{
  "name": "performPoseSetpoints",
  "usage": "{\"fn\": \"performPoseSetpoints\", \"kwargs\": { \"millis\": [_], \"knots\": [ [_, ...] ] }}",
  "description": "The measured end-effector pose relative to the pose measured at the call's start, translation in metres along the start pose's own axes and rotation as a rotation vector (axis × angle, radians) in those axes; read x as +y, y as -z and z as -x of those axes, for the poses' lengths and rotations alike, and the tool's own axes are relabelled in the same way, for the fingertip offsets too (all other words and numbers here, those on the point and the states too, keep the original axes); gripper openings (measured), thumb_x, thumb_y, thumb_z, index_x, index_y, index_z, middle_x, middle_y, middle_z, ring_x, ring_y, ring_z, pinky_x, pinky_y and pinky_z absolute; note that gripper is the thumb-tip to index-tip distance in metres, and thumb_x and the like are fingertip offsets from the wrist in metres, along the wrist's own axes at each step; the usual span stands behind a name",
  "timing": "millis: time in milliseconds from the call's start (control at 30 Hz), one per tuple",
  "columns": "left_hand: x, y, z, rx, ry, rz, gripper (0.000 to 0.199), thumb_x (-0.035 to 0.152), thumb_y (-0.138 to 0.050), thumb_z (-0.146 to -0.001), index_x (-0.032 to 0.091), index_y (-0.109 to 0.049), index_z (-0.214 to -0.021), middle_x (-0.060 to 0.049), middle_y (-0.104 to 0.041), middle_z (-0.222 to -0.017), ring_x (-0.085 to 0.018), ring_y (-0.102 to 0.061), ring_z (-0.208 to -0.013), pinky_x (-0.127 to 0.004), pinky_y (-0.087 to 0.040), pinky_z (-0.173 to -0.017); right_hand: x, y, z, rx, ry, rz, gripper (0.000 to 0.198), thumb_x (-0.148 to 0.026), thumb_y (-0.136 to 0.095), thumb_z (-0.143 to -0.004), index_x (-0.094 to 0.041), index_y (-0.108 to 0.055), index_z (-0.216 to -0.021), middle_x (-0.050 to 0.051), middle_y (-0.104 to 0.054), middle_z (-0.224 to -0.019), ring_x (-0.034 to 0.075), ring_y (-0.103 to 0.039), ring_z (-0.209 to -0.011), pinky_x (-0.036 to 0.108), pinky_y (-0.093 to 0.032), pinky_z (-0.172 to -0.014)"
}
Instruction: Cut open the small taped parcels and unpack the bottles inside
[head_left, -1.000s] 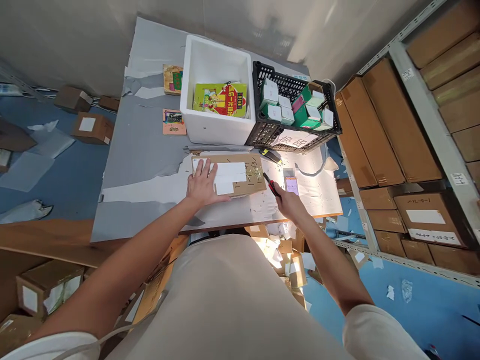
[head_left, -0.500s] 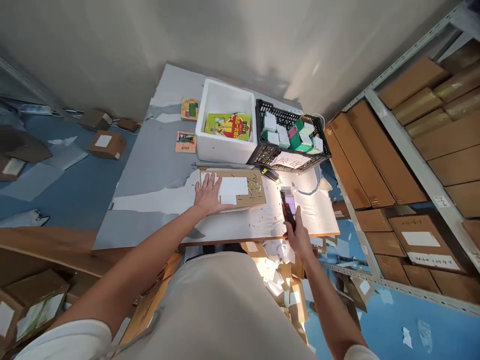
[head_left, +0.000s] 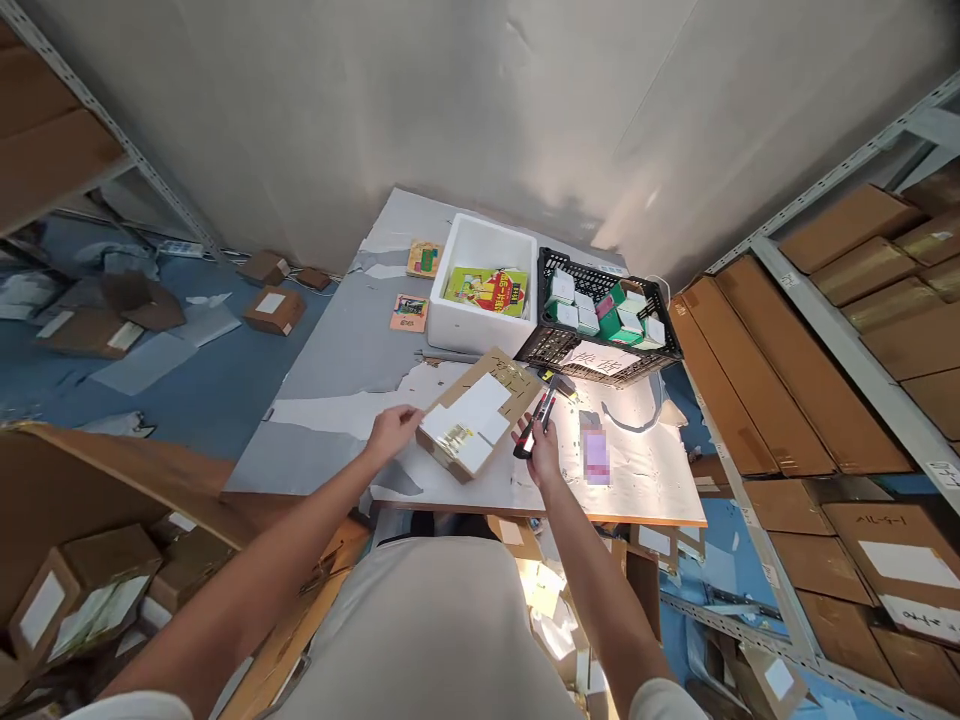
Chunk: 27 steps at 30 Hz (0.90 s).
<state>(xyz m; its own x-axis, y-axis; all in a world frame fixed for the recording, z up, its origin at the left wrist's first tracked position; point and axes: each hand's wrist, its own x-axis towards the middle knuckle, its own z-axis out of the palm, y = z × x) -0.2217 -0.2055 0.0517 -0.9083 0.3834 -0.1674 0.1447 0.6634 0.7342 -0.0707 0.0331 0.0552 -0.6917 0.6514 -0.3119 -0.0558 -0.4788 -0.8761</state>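
A cardboard box (head_left: 517,385) with white labels lies turned at an angle on the table. My left hand (head_left: 394,432) is beside the box's left corner, its fingertips pressed together; whether they pinch anything is hidden. Held in my right hand (head_left: 545,455) is a red and black utility knife (head_left: 534,428), close to the box's right side. Behind that knife, a yellow and black cutter (head_left: 559,384) rests on the table. A phone-like thing with a blurred pink face (head_left: 596,457) lies to the right of my right hand.
At the back of the table (head_left: 322,370) stand a white foam bin (head_left: 480,335) with green booklets and a black crate (head_left: 600,362) of small boxes. Two small booklets lie left of the bin. Shelves of cartons (head_left: 787,370) rise on the right.
The box has turned askew, its left end swinging toward me. My left hand has come off its top to the left corner. My right hand has brought the knife leftward, away from the phone-like thing.
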Motion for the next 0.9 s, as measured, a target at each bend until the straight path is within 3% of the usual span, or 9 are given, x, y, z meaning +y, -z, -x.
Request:
{"fn": "performPoseSetpoints", "kwargs": {
  "millis": [167,300,433,567,633,700,800,900],
  "knots": [
    [-0.007,-0.031,0.068,-0.016,0.058,0.327,0.037,0.052,-0.051,-0.075,0.018,-0.066,-0.075,-0.003,-0.071,-0.073,-0.017,-0.065,-0.068,-0.027,-0.05,-0.065,0.005,0.005,-0.002,-0.038,-0.017,0.079,0.042,-0.047,-0.07,-0.073,-0.024,-0.051,-0.102,0.006,-0.063,-0.118,0.018,-0.065,-0.098,0.033,-0.055,-0.076],
    [-0.004,-0.038,0.073,0.008,0.063,0.37,0.032,0.047,-0.056,-0.073,0.018,-0.065,-0.083,-0.004,-0.071,-0.079,-0.018,-0.066,-0.073,-0.028,-0.052,-0.068,0.007,0.022,0.019,-0.026,-0.05,0.105,0.046,-0.046,-0.072,-0.071,-0.026,-0.051,-0.106,0.006,-0.061,-0.122,0.02,-0.066,-0.099,0.034,-0.055,-0.074],
    [0.004,-0.031,0.042,0.027,0.014,0.25,0.035,0.037,-0.058,-0.069,0.019,-0.063,-0.099,-0.007,-0.069,-0.102,-0.019,-0.065,-0.084,-0.029,-0.053,-0.068,0.007,0.046,0.057,0.056,-0.122,0.16,0.045,-0.046,-0.073,-0.071,-0.022,-0.056,-0.105,0.006,-0.064,-0.114,0.014,-0.068,-0.077,0.03,-0.055,-0.067],
    [0.037,-0.021,-0.018,0.066,-0.186,0.034,0.04,0.035,-0.054,-0.075,0.017,-0.06,-0.111,-0.011,-0.063,-0.113,-0.023,-0.061,-0.102,-0.036,-0.05,-0.089,0.015,0.06,0.105,0.094,-0.227,0.03,0.037,-0.046,-0.073,-0.07,-0.023,-0.06,-0.096,0.001,-0.069,-0.092,0.011,-0.063,-0.064,0.028,-0.054,-0.062],
    [0.057,-0.019,-0.054,0.078,-0.317,-0.077,0.045,0.034,-0.049,-0.079,0.015,-0.056,-0.12,-0.012,-0.058,-0.125,-0.025,-0.053,-0.118,-0.038,-0.042,-0.101,0.02,0.057,0.125,0.081,-0.29,-0.073,0.035,-0.049,-0.07,-0.073,-0.026,-0.06,-0.096,0.0,-0.07,-0.092,0.014,-0.066,-0.074,0.031,-0.056,-0.067],
    [0.071,-0.02,-0.086,0.007,-0.414,-0.194,0.053,0.033,-0.047,-0.082,0.014,-0.047,-0.131,-0.013,-0.043,-0.143,-0.026,-0.04,-0.132,-0.039,-0.034,-0.108,0.023,0.047,0.139,0.035,-0.36,-0.15,0.036,-0.054,-0.065,-0.076,-0.027,-0.06,-0.099,0.004,-0.07,-0.104,0.02,-0.067,-0.092,0.037,-0.056,-0.074],
    [0.079,-0.025,-0.116,-0.153,-0.411,-0.347,0.062,0.033,-0.049,-0.08,0.01,-0.04,-0.137,-0.016,-0.035,-0.149,-0.029,-0.03,-0.138,-0.041,-0.028,-0.112,0.024,0.025,0.143,-0.045,-0.424,-0.182,0.042,-0.061,-0.061,-0.077,-0.03,-0.058,-0.106,0.006,-0.063,-0.123,0.026,-0.059,-0.114,0.045,-0.055,-0.08],
    [0.075,-0.024,-0.122,-0.203,-0.37,-0.387,0.063,0.033,-0.048,-0.08,0.009,-0.039,-0.137,-0.017,-0.04,-0.144,-0.029,-0.039,-0.132,-0.038,-0.033,-0.108,0.021,0.011,0.131,-0.073,-0.402,-0.161,0.05,-0.062,-0.061,-0.076,-0.033,-0.053,-0.116,0.005,-0.063,-0.124,0.026,-0.056,-0.119,0.047,-0.053,-0.084]
  ]
}}
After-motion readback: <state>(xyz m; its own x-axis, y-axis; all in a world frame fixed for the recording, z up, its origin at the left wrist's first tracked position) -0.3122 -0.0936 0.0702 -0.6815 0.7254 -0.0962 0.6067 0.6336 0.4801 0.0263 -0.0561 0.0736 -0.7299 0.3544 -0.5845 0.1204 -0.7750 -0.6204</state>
